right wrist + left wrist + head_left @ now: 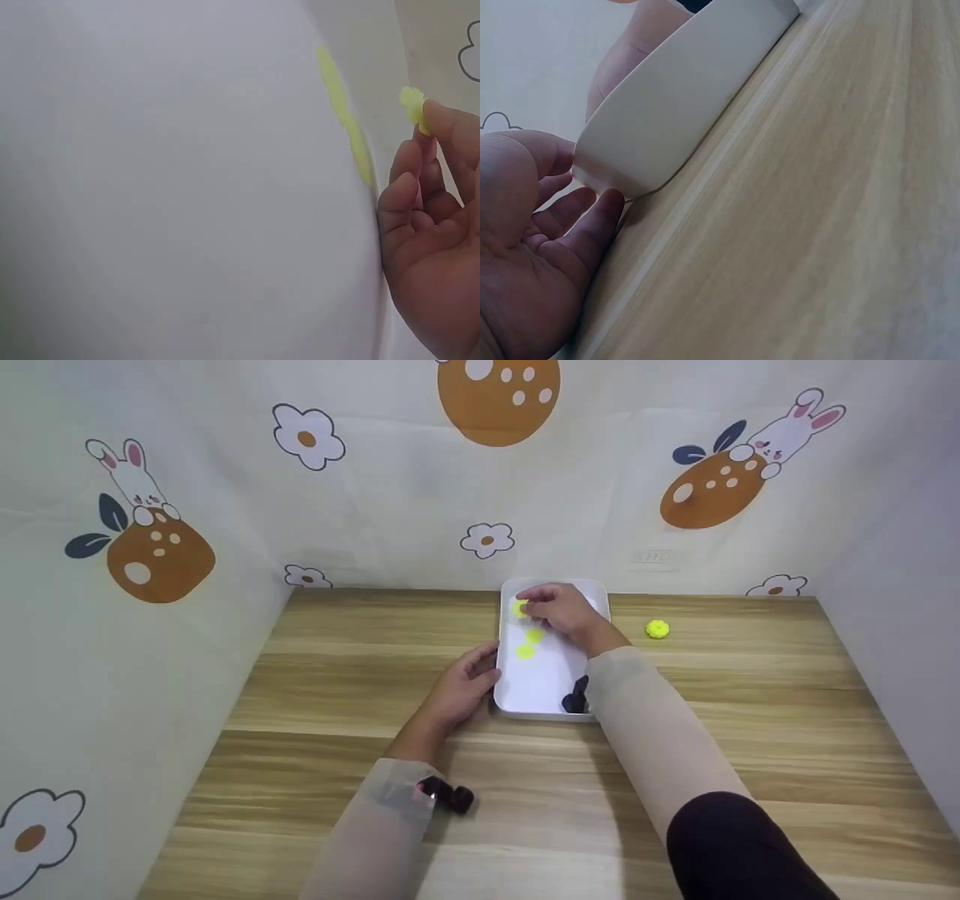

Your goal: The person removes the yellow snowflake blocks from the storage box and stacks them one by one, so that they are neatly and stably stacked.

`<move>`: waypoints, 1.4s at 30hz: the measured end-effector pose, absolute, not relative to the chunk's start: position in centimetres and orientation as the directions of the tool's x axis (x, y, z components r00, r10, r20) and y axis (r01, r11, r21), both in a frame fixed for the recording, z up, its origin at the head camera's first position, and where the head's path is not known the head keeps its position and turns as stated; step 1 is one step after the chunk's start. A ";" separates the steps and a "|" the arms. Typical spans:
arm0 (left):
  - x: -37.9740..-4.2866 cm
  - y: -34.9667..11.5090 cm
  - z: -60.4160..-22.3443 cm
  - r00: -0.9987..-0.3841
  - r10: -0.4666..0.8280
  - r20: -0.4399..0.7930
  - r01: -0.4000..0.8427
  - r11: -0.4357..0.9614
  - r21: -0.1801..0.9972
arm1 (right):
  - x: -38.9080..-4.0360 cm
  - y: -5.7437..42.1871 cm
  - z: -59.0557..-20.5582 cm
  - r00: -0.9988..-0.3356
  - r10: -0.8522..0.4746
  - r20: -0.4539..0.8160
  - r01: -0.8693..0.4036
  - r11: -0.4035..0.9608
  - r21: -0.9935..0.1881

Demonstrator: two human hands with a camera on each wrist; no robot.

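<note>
In the head view my right hand (pixel 564 611) reaches over the far part of a white tray (pixel 551 682). Its thumb and fingertips pinch a thin yellow scalloped piece (pixel 519 609), which the right wrist view shows edge-on between them (pixel 412 105). Two more flat yellow pieces (pixel 534 636) lie on the tray floor below that hand, seen as a pale strip in the right wrist view. My left hand (pixel 463 684) rests against the tray's left side. In the left wrist view, its fingertips touch the outer wall (pixel 660 105) near a corner, the fingers loosely bent.
A round, ridged yellow piece (pixel 658 629) lies on the wooden table (pixel 750 697) right of the tray. Black wrist cameras show at my left sleeve (pixel 454 797) and by my right sleeve (pixel 576 696), over the tray. Patterned cloth (pixel 390 510) walls the table's back and sides.
</note>
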State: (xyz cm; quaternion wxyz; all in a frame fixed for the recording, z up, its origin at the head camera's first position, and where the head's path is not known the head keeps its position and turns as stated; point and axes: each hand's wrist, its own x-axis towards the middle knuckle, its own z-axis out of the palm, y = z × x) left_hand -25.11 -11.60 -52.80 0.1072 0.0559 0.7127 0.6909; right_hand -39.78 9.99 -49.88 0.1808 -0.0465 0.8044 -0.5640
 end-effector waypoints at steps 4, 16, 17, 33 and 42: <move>-25.2 -11.4 -52.6 -0.973 0.213 -0.086 -0.078 0.045 0.996 | -39.8 10.3 -49.1 -0.946 -0.250 -0.207 0.151 0.227 -0.962; -25.2 -11.3 -52.9 -0.975 0.215 -0.055 -0.045 0.050 0.998 | -38.7 13.0 -44.7 -0.978 -0.166 -0.128 0.121 0.052 -0.991; -25.2 -11.3 -52.8 -0.975 0.213 -0.056 -0.047 0.047 0.998 | -38.4 13.4 -44.4 -0.980 -0.158 -0.121 0.116 0.040 -0.992; -25.0 -11.5 -53.0 -0.974 0.223 -0.036 -0.037 0.000 0.999 | -33.7 20.7 -43.6 -0.998 -0.026 -0.049 0.053 -0.191 -0.980; -25.1 -11.6 -53.0 -0.975 0.215 -0.046 -0.041 0.026 0.999 | -32.5 24.5 -44.6 -0.995 0.055 -0.088 0.075 -0.198 -0.977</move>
